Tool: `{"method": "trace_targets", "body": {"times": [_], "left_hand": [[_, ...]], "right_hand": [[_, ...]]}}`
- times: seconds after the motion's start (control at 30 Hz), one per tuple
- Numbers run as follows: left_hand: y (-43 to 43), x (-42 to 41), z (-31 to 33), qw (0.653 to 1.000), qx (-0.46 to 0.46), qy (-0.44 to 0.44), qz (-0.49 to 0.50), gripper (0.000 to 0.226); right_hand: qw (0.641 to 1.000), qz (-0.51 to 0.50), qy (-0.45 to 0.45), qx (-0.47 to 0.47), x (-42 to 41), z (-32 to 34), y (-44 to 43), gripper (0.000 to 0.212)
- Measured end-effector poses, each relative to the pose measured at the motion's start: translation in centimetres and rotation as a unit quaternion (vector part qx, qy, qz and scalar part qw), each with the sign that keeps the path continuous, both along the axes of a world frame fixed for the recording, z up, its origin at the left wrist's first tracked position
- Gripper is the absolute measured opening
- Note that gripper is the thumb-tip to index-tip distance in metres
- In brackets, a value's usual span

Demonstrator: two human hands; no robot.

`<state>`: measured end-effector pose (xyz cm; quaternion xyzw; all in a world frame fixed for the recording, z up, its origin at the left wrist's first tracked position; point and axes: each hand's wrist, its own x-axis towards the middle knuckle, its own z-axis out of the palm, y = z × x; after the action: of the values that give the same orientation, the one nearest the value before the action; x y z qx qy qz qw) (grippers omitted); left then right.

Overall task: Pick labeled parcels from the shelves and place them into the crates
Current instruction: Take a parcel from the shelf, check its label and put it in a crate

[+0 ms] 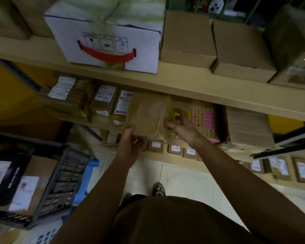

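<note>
From the head camera, the person stood facing the shelves with both bare arms stretched forward. The brown parcel (146, 117), wrapped in paper and clear tape, lay on the middle shelf under the upper shelf board (201, 88). It sat between the labelled parcels (104, 100) on its left and a pink patterned box (204, 120) on its right. Its near end stuck out past the shelf edge.

The left grip (130, 147) held that near end at the left corner, with the thumb up against the parcel and the fingers curled beneath it. The right grip (181, 125) was closed on the parcel's taped right edge, its fingers bent over the tape. Blur hid how each finger lay.

A stack of flat cardboard (245, 127) stood just beside the pink box. On the upper board rested a white box with a red handle (109, 41), and two plain brown cartons (187, 39) stood next to it. A row of small labelled boxes (176, 149) lined the lowest shelf below the hands.

At lower left a dark crate (60, 182) stood on the floor. It held a black box (2, 178) and a brown box (35, 180), each with a white label. A blue crate (86, 176) showed just behind it. One sandalled foot (158, 189) rested on the pale tiled floor (183, 178).
</note>
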<state>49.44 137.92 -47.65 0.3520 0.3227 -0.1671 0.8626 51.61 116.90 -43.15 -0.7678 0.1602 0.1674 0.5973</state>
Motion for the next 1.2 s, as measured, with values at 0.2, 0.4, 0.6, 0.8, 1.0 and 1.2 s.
{"method": "trace_targets", "body": {"times": [0.2,0.4,0.6,0.8,1.0,1.2], "left_hand": [[2.8,-2.1,3.9,0.996,0.052,-0.049,-0.06,0.047],[5.5,-3.7,6.2,0.895,0.388,-0.192,-0.105,0.049],[6.7,-3.5,8.8,0.931,0.249,-0.209,-0.165,0.058],[7.7,-5.3,8.5,0.932,0.221,-0.177,-0.225,0.102],[9.2,-5.8,8.5,0.942,0.173,-0.181,-0.224,0.086],[11.3,-6.7,9.2,0.97,-0.028,-0.136,-0.199,0.069]], "right_hand": [[0.97,-0.051,0.056,0.229,-2.5,1.7,3.6,0.084],[0.991,-0.043,-0.035,0.12,-4.2,2.3,6.6,0.11],[0.99,-0.044,-0.087,0.104,-7.2,3.6,9.2,0.094],[0.979,-0.095,-0.08,0.16,-8.9,4.4,10.4,0.022],[0.979,-0.091,-0.092,0.158,-10.1,4.9,11.8,0.025],[0.978,-0.134,-0.062,0.149,-10.8,4.8,12.8,0.044]]}}
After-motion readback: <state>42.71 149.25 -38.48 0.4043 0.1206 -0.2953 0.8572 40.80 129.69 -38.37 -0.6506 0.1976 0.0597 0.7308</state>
